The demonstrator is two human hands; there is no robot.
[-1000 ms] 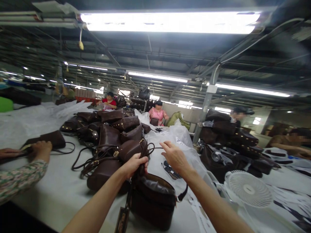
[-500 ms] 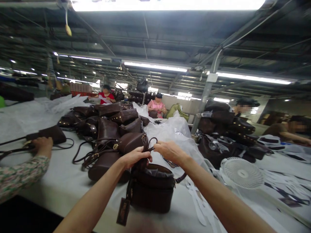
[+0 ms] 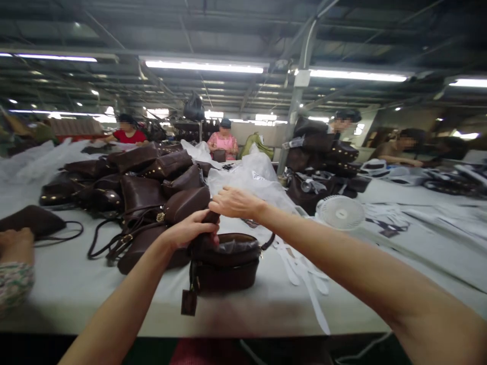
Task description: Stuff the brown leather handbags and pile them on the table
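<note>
Both hands meet above a small dark brown bag [image 3: 228,266] standing upright near the front edge of a pale table [image 3: 76,289]. Left hand [image 3: 190,233] is fisted around the bag's upright strap [image 3: 210,218]; right hand [image 3: 233,203], fingers curled, closes on the strap's top just above. Glossy and boxy, the bag has a rounded, open top showing grey lining, and a dark tag [image 3: 187,302] hangs off its front left corner. A heap of similar brown bags [image 3: 144,190] lies just behind it to the left, and a small white fan [image 3: 340,213] sits to the right.
</note>
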